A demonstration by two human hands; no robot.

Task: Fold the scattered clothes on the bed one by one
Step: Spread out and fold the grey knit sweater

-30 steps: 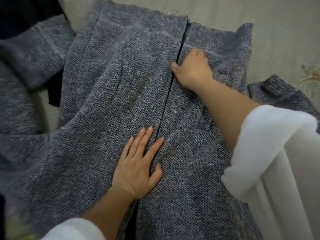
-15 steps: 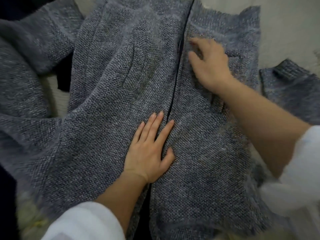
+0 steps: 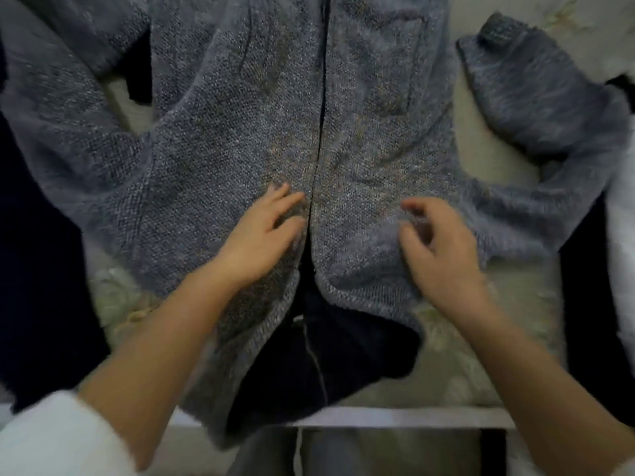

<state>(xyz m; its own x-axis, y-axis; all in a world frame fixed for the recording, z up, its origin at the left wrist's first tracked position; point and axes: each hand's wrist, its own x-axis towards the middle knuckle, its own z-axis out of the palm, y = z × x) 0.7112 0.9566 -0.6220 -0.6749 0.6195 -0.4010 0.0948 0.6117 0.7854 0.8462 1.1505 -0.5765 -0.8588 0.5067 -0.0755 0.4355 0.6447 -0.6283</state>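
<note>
Cardigan [image 3: 220,139] spread mid-frame; left hand [image 3: 260,237] presses it with straight fingers; right hand [image 3: 443,252] curled on it, grip unclear.

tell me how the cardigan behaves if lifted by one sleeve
Probably floppy: the cardigan lies wrinkled and its sleeve bends back on itself. Likely weighty for clothing, given the thick knit. Its fuzzy surface should drag, not slide.

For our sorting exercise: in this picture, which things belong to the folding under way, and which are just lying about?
In use:
cardigan
left hand, flat on it
right hand, over its other front

Lying about:
dark clothes at the left
white cloth at the right
bed underneath
</note>
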